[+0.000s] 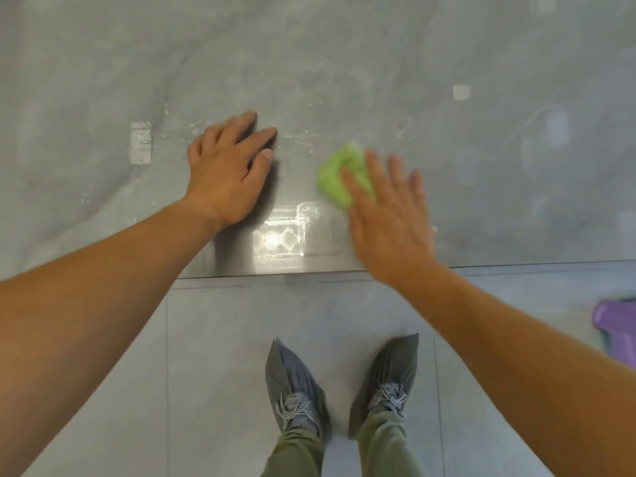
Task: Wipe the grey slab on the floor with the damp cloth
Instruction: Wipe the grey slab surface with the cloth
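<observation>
Right hand [385, 215] flat, pressing green cloth [339, 175] on grey slab [103, 80]; left hand [227, 170] open, empty (bracing), might slip on wet sheen.

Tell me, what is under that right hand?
A green cloth lies under the right hand's fingers, pressed flat on the grey slab. Its left part sticks out; the rest, and the slab beneath, is covered.

Single view, head-worn wide-angle camera. It looked steeply down and forward over the person's own outstretched arms. Glossy grey slab [344, 56] filled the upper frame, close in; pale tiled floor [220, 339] and two grey shoe-covered feet [296, 383] sat at the bottom edge. Edges bowed from lens distortion.
</observation>
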Motion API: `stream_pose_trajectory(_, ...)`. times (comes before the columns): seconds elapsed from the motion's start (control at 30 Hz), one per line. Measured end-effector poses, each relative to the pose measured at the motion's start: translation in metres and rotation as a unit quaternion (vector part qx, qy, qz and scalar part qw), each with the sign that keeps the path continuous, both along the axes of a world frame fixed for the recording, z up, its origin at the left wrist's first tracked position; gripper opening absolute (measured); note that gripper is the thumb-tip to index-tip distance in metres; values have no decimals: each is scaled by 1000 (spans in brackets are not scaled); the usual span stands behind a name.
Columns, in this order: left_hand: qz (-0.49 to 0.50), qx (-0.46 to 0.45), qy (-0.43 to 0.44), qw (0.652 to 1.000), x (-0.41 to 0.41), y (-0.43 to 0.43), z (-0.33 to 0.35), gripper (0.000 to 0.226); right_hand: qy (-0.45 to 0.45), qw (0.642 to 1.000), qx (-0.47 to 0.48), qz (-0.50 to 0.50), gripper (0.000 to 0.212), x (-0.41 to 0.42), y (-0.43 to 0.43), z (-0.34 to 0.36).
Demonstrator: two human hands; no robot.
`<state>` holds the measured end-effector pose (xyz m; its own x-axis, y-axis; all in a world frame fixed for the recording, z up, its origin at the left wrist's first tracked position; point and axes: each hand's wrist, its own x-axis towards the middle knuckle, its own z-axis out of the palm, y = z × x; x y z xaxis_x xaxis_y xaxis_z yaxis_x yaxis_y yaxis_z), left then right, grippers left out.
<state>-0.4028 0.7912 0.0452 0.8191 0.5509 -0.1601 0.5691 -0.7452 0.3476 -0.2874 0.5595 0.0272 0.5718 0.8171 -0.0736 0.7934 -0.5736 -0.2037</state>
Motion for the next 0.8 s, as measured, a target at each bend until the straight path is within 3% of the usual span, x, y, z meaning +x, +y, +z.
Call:
stream_pose_trajectory(0.07, 5, -11, -26, 1000, 0, 7, 2, 41, 21, 988, 4, -155, 62, 0, 14, 4)
stream_pose_trajectory(0.13, 10, -20, -48, 999, 2, 15, 4, 39, 32, 981, -4, -189, 65, -32, 38, 9)
stream_pose_trajectory(0.27, -12, -7, -62, 998, 2, 21, 4, 35, 30, 998, -12, 62, 63, -85, 41, 8)
stream_pose_trajectory(0.37, -44, 11, -54, 998, -3, 24, 0, 36, 14, 991, -16, 133, 58, -31, 40, 4)
stream_pose_trajectory(0.5, -68, 19, -16, 997, -10, 21, -5, 47, 17, 996, -25, -90, 57, 58, 70, 1)
stream_pose_trajectory(0.57, -67, -2, -10, 998, -10, 21, -6, 52, 18, 988, -15, -152, 58, 58, 86, 2)
stream_pose_trajectory(0.63, -78, 0, 10, 997, -8, 21, -8, 59, 16, 995, -12, -98, 58, 35, 87, 3)
stream_pose_trajectory(0.73, -87, 29, 52, 994, -5, 22, -9, 69, 22, 996, -41, 72, 56, 23, 71, 5)
stream_pose_trajectory(0.8, -90, 35, 65, 993, -5, 22, -10, 70, 22, 993, -53, 102, 56, 53, 75, 5)
